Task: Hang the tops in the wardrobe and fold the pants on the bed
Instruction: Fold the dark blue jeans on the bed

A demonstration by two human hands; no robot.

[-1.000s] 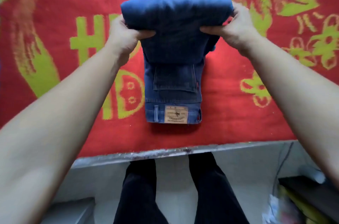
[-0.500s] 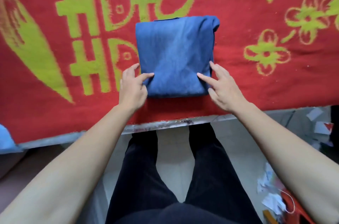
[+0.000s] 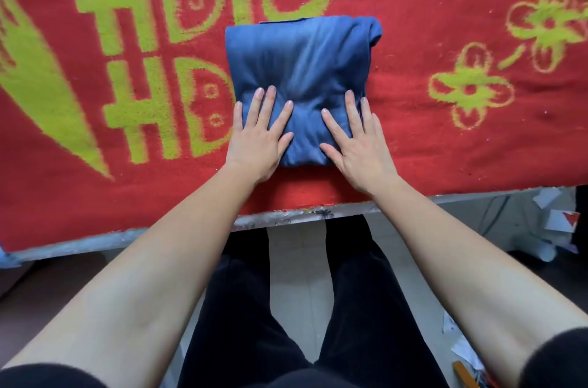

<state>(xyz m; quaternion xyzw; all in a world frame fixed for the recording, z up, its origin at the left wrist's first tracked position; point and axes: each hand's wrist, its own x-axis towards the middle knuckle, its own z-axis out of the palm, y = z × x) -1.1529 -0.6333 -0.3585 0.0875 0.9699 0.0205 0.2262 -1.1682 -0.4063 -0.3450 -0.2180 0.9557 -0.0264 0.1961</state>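
The jeans (image 3: 302, 69) lie near the bed's front edge (image 3: 286, 216). The left hand (image 3: 259, 136) and right hand (image 3: 356, 139) press flat on their near corners, covering that side. Bare blanket (image 3: 445, 146) lies open to the left, right and beyond the bundle. Past the edge at right, what seem to be paper scraps (image 3: 560, 219) litter the floor.

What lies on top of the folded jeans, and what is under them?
The left hand and right hand press flat on the folded jeans. Beneath is the red blanket; that part is covered.
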